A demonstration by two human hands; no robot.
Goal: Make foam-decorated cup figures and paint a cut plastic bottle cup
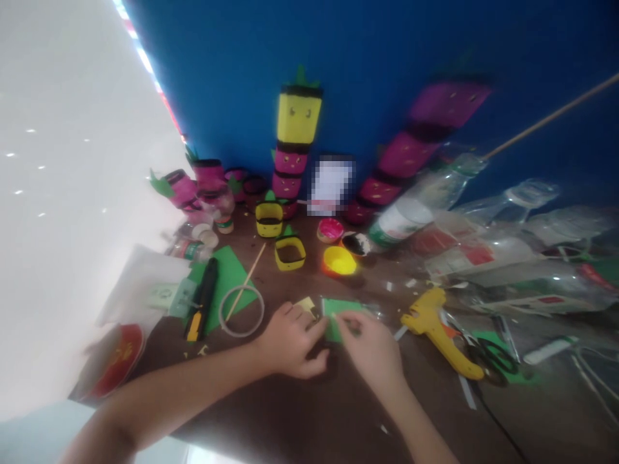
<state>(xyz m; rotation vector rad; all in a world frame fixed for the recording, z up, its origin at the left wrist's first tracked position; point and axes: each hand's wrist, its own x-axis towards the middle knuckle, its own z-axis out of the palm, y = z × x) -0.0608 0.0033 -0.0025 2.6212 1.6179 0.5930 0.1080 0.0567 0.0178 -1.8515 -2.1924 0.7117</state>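
Observation:
A small green sheet of paper or felt lies flat on the dark table between my hands. My left hand rests at its left edge, index finger stretched towards it and thumb apart; it grips nothing that I can see. Beside those fingers is a small yellowish scrap. My right hand leans over the green sheet with thumb and fingertips pinched together on its surface. What is in that pinch, if anything, is too blurred to make out.
Right of my hands are a yellow glue gun, black-handled scissors and several plastic bottles. A box cutter, tape ring and stick lie left. Behind stand yellow paint, pink paint and yellow cups.

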